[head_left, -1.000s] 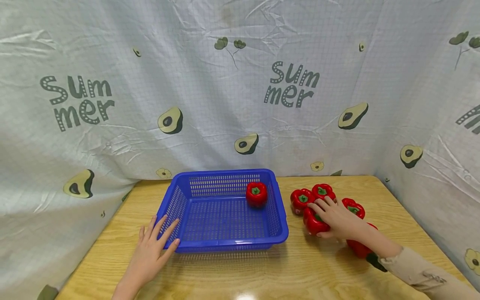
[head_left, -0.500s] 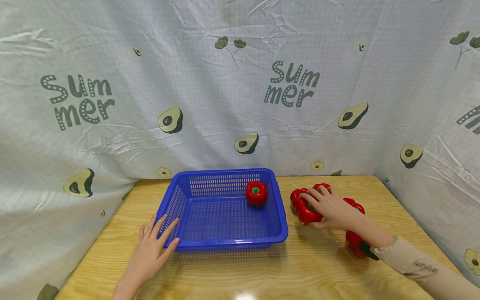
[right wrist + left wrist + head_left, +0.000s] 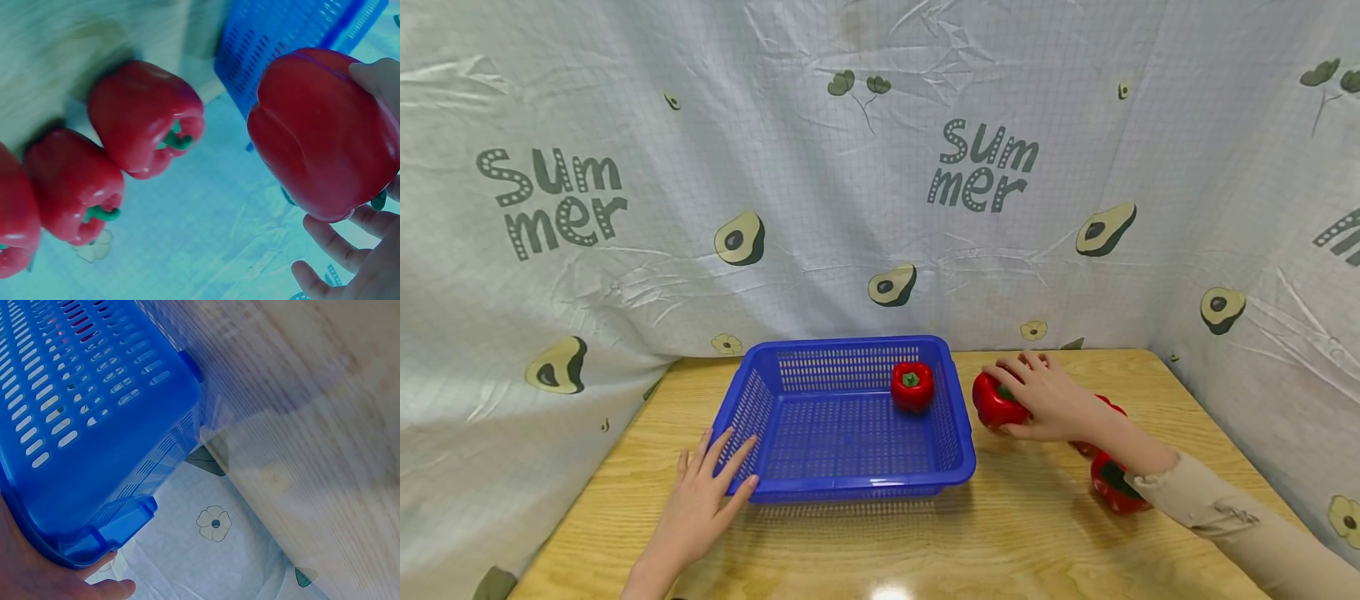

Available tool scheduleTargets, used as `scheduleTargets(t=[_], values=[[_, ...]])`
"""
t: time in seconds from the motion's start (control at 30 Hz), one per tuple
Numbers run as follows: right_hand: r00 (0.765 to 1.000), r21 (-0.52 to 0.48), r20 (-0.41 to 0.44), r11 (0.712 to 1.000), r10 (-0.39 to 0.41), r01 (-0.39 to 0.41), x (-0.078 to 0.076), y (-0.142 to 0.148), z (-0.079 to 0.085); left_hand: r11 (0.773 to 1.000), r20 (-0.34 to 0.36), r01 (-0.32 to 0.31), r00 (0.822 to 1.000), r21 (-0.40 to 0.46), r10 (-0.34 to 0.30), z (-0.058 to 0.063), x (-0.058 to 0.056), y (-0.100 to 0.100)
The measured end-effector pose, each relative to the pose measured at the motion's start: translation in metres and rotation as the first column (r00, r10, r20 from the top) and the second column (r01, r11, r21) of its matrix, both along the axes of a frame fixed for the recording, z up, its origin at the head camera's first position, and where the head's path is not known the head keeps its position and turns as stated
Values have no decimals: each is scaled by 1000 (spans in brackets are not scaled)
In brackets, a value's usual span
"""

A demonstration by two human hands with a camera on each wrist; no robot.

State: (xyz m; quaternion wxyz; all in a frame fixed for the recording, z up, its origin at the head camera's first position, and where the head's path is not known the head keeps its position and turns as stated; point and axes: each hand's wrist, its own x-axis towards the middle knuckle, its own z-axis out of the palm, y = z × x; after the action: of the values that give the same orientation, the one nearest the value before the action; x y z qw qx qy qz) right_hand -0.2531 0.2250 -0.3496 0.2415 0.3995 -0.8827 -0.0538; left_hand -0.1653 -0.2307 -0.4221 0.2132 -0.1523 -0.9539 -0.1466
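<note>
My right hand [image 3: 1056, 404] grips a red bell pepper [image 3: 997, 402] just right of the blue plastic basket [image 3: 850, 483]. In the right wrist view the thumb and fingers lie round this bell pepper, raised near the basket wall [image 3: 250, 56]. Spread fingers of my left hand [image 3: 696, 508] rest on the basket's front left corner. The left wrist view shows that hand [image 3: 44, 575] at the basket rim. Another red bell pepper [image 3: 913, 387] with a green stem stands inside, at the back right.
More red bell peppers [image 3: 1116, 483] lie on the wooden table [image 3: 1015, 533] under and beside my right forearm, partly hidden. Several of them [image 3: 147, 119] sit in a row in the right wrist view. A printed cloth [image 3: 820, 200] hangs behind the table.
My right hand has closed round a bell pepper and moved left and away from me with it, towards the basket. My left hand and the basket have stayed put.
</note>
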Motion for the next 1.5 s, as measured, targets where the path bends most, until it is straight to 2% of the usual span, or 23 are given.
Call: scheduleTargets(t=[0.4, 0.87, 1.0, 1.2, 1.5], values=[[999, -20, 26, 1000, 21, -21, -10, -20, 12, 1000, 39, -11, 999, 2, 11, 0, 2, 0], [999, 11, 51, 1000, 16, -17, -27, -52, 18, 1000, 25, -12, 1000, -3, 12, 2, 1, 0], [998, 21, 52, 999, 28, -30, -30, -62, 16, 1000, 26, -12, 1000, -3, 12, 2, 2, 1], [998, 46, 10, 997, 64, -64, -34, -75, 8, 1000, 39, -15, 999, 2, 15, 2, 2, 1], [996, 50, 65, 996, 67, -71, -35, -87, -8, 1000, 31, -12, 999, 4, 12, 1, 1, 0]])
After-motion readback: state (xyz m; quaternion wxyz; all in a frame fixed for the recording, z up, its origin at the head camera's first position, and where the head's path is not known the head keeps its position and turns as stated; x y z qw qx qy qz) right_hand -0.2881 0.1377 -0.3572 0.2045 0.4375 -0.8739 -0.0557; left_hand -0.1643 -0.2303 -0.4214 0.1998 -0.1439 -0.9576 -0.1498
